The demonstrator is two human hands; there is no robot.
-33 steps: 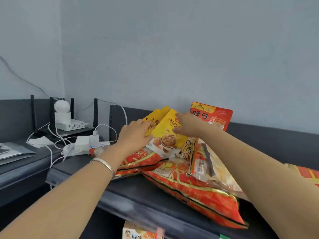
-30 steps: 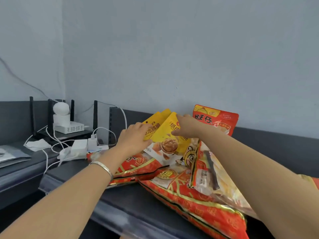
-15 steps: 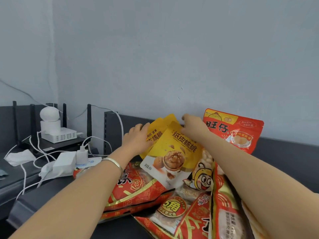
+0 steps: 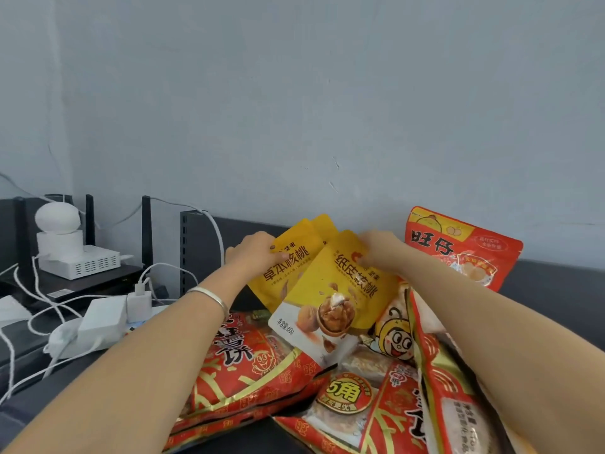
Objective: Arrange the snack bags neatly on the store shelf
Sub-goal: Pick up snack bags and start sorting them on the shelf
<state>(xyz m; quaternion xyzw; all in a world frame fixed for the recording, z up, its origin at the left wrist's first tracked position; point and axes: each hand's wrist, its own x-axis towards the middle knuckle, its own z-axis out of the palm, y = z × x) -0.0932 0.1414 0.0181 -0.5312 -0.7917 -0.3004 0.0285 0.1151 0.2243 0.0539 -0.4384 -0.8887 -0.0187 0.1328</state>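
Task looks barely under way. The left hand [image 4: 258, 250] pinches the top edge of the rear yellow walnut bag [image 4: 288, 273], thumb on its face. The right hand [image 4: 376, 253] has its fingers curled over the top of the front yellow walnut bag [image 4: 340, 299]. Both bags are raised and tilted, fanned over each other near the back of the shelf [image 4: 39, 398], not yet stood in a row. Only the red upright pouch [image 4: 458, 253] at the back right looks placed. Still to sort: the big red bags [image 4: 255, 365] lying flat and overlapped in front, and the bee-print bag [image 4: 393, 335] wedged among them. That heap takes up the standing room under the yellow bags, so it probably has to be cleared first. To the left on the shelf are a white power strip [image 4: 98, 322], loose white cables [image 4: 32, 326], a router box [image 4: 82, 263] and a round white camera [image 4: 57, 217], limiting space on that side.
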